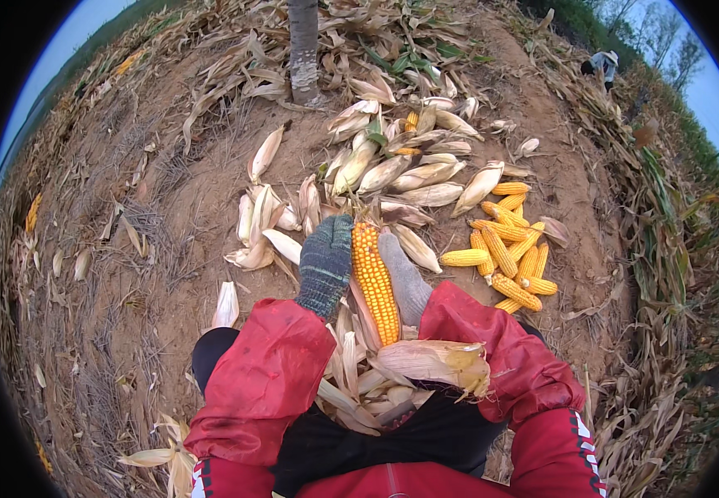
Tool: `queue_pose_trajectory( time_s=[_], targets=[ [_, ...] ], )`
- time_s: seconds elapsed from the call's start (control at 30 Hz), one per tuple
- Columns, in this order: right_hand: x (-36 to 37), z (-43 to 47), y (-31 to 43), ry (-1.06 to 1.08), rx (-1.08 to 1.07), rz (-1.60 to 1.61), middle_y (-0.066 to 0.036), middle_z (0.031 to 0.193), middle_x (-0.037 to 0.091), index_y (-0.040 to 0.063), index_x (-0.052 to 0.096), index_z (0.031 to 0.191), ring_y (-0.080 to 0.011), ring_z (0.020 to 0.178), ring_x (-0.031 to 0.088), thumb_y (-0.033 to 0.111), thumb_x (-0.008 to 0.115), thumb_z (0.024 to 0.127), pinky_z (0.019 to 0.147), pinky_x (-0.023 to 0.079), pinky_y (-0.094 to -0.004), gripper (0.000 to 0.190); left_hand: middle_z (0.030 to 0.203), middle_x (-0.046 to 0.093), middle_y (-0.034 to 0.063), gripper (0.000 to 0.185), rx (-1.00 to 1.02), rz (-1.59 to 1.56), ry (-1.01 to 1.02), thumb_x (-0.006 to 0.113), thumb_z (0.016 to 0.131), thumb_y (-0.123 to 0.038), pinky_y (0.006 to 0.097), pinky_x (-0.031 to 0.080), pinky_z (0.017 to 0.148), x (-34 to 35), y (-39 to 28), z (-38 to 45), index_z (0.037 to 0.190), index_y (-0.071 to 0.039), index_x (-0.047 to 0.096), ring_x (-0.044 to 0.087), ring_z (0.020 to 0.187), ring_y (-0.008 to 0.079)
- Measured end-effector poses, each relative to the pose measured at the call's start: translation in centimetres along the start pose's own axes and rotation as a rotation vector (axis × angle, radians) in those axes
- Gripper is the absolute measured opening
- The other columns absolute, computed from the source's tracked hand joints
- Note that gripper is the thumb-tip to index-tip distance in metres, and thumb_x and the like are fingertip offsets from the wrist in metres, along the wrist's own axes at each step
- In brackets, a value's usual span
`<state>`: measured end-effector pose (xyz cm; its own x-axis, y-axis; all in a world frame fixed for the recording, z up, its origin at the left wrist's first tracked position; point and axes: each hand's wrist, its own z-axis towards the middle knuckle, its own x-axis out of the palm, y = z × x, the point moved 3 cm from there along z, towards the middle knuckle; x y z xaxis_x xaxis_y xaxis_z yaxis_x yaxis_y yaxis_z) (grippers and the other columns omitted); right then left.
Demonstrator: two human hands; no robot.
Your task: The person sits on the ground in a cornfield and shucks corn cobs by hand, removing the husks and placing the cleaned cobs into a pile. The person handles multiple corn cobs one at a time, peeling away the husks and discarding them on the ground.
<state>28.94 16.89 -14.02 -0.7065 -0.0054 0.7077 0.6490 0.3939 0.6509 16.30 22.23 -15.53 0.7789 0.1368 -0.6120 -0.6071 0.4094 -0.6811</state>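
A yellow ear of corn [377, 286] stands between my two gloved hands, its kernels bare and its far end held. My left hand [328, 264], in a dark green and grey knit glove, grips it from the left. From the right, my right hand [404, 274] in a light grey glove closes on it, its fingertips partly hidden. Peeled husk [431, 361] hangs from the ear's near end and folds over toward my right sleeve. Beneath it, loose husks [359, 389] lie between my legs. Just beyond my hands is a pile of unhusked ears [396, 171].
Husked yellow cobs [508, 243] are heaped on the soil at right. A tree trunk [303, 53] rises behind the pile, amid dry corn stalks [235, 75]. More stalks [652, 261] line the right side. A person in a hat [605, 65] bends down far off at upper right.
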Motion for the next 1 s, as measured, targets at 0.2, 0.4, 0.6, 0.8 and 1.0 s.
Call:
queue_pose_trajectory(
  time_s=[0.2, 0.4, 0.6, 0.8, 1.0],
  targets=[
    [-1.0, 0.1, 0.2, -0.068, -0.081, -0.35, -0.009, 0.111, 0.06, 0.001, 0.051, 0.123, -0.0176, 0.1, 0.058, 0.045, 0.048, 0.098, 0.092, 0.046, -0.0317, 0.051, 0.094, 0.066, 0.0219, 0.024, -0.209, 0.174, 0.107, 0.047, 0.095, -0.013, 0.0437, 0.051, 0.08, 0.3, 1.0, 1.2, 0.111, -0.004, 0.062, 0.065, 0.091, 0.036],
    [1.1, -1.8, 0.9, -0.132, -0.173, -0.703, -0.012, 0.114, 0.058, -0.003, 0.045, 0.128, -0.0189, 0.105, 0.058, 0.024, 0.076, 0.08, 0.091, 0.046, -0.0329, 0.063, 0.087, 0.069, 0.0172, 0.024, -0.981, -0.682, -0.259, 0.049, 0.098, -0.021, 0.0372, 0.052, 0.071, -0.7, 1.8, 1.7, 0.097, -0.001, 0.063, 0.067, 0.083, 0.0273],
    [-0.8, 0.1, -0.4, -0.17, -0.132, -0.248, -0.006, 0.1, 0.059, 0.003, 0.05, 0.119, -0.0173, 0.088, 0.059, 0.024, 0.07, 0.084, 0.082, 0.048, -0.0327, 0.046, 0.081, 0.063, 0.0048, 0.029, -1.15, -1.25, -0.286, 0.06, 0.095, -0.036, 0.036, 0.051, 0.064, 0.3, 1.5, 0.3, 0.095, -0.008, 0.062, 0.061, 0.072, 0.0204],
    [-3.1, 1.6, 1.7, -0.345, -0.091, 0.206, -0.008, 0.096, 0.059, 0.006, 0.055, 0.111, -0.0211, 0.081, 0.061, 0.03, 0.061, 0.093, 0.073, 0.053, -0.0372, 0.031, 0.077, 0.06, 0.0009, 0.021, -0.286, -0.878, 0.23, 0.054, 0.099, -0.023, 0.0255, 0.048, 0.057, -2.7, -3.6, -0.9, 0.102, -0.004, 0.061, 0.058, 0.063, 0.0127],
    [-9.0, 3.1, 6.3, -0.495, -0.292, 0.179, -0.011, 0.095, 0.06, 0.001, 0.054, 0.11, -0.0218, 0.076, 0.062, 0.032, 0.064, 0.089, 0.069, 0.053, -0.0391, 0.039, 0.094, 0.069, 0.0169, 0.04, 0.422, 0.168, 0.95, 0.055, 0.096, -0.039, 0.0413, 0.052, 0.078, -1.2, -9.4, -7.5, 0.096, -0.002, 0.069, 0.067, 0.089, 0.0324]
  ],
)
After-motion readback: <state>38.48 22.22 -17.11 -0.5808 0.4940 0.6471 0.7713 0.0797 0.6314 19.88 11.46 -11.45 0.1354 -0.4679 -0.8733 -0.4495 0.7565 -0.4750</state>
